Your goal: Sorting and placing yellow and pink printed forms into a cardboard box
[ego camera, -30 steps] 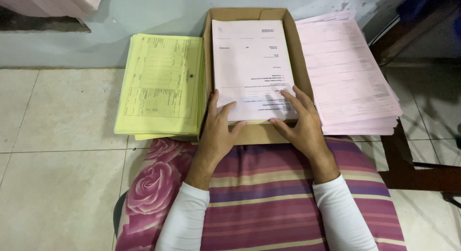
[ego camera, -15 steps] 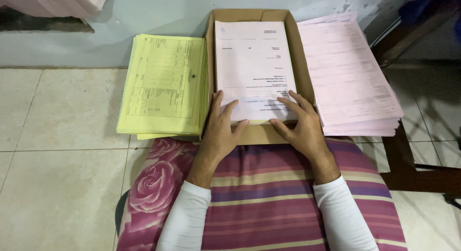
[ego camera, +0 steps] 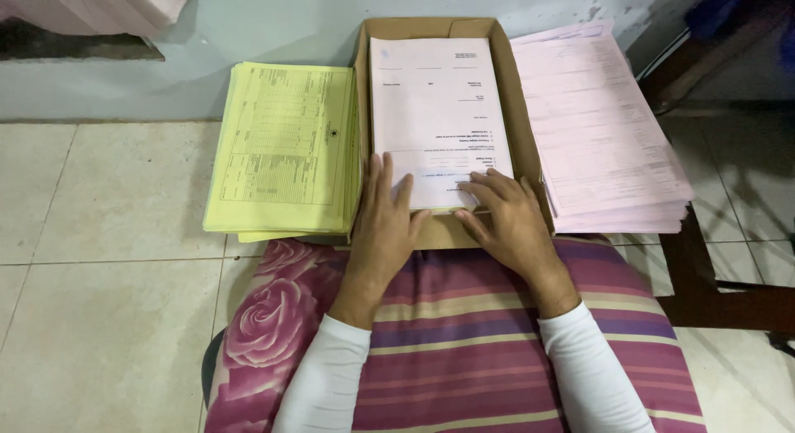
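Note:
A shallow cardboard box (ego camera: 523, 110) holds a stack of pale pink printed sheets (ego camera: 435, 102). My left hand (ego camera: 386, 226) lies flat on the near left corner of that stack, fingers spread. My right hand (ego camera: 507, 220) rests on the near right corner, its fingertips pressing the top sheet's bottom edge. Neither hand grips anything. Left of the box lies a thick stack of yellow forms (ego camera: 286, 147). To the right of the box there is a fanned stack of pink forms (ego camera: 600, 131). Both wrists wear white sleeves.
The box's near end sits on a striped pink and purple cushion with rose print (ego camera: 431, 317). Beige floor tiles (ego camera: 108, 259) spread to the left. A pale blue wall (ego camera: 273, 23) runs behind the stacks. Dark wooden furniture legs (ego camera: 712, 276) stand at the right.
Both hands have slid slightly along the near edge of the sheets in the box. The view has shifted a little; the stacks have not moved.

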